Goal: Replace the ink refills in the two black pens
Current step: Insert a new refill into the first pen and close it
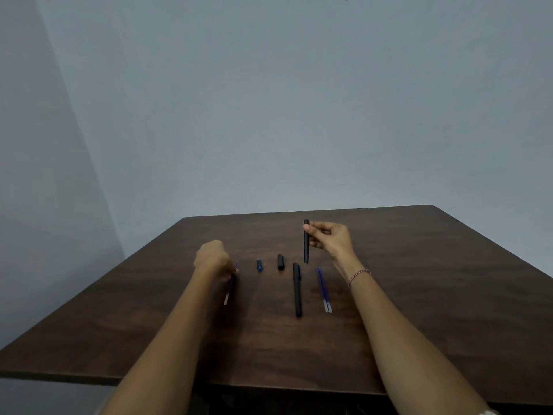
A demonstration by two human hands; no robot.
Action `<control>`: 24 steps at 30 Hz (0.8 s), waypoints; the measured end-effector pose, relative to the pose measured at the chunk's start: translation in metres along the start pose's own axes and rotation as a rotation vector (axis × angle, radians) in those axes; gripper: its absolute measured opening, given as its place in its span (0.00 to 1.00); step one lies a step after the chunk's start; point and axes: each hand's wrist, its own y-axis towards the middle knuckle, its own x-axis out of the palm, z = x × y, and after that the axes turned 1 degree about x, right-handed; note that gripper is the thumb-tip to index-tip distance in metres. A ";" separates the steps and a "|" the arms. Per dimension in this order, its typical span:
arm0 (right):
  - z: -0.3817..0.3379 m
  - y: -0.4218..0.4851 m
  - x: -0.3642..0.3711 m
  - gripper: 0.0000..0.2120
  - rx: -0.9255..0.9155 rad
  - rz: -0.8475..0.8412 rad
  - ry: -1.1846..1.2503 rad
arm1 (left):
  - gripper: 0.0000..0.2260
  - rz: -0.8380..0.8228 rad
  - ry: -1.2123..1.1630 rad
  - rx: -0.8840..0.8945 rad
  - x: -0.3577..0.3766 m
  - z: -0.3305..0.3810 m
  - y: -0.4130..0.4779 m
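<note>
The black pen barrel (306, 244) stands upright, pinched by the right hand (329, 236) above the worktop (419, 295). The left hand (214, 259) grips a refill (229, 292). Between the hands lie the second black pen (297, 290), two blue refills (323, 290), a cap (280, 262) and a tip piece (259, 265).

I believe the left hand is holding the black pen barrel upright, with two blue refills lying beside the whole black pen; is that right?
Not quite: in the head view the right hand holds the black pen barrel upright; the left hand grips a separate refill. The two blue refills do lie beside the whole black pen.
</note>
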 end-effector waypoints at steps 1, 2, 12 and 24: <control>0.000 0.000 0.000 0.07 0.000 -0.003 -0.002 | 0.12 0.001 0.019 -0.004 0.001 0.001 0.000; 0.000 0.000 0.001 0.07 0.001 -0.006 -0.002 | 0.12 -0.001 0.030 -0.007 0.001 0.001 0.001; 0.000 -0.002 0.002 0.10 0.014 0.009 -0.026 | 0.19 0.054 0.001 0.083 -0.010 0.012 0.011; 0.000 -0.003 -0.003 0.09 -0.147 0.141 -0.084 | 0.14 -0.066 -0.471 0.755 0.056 0.089 -0.009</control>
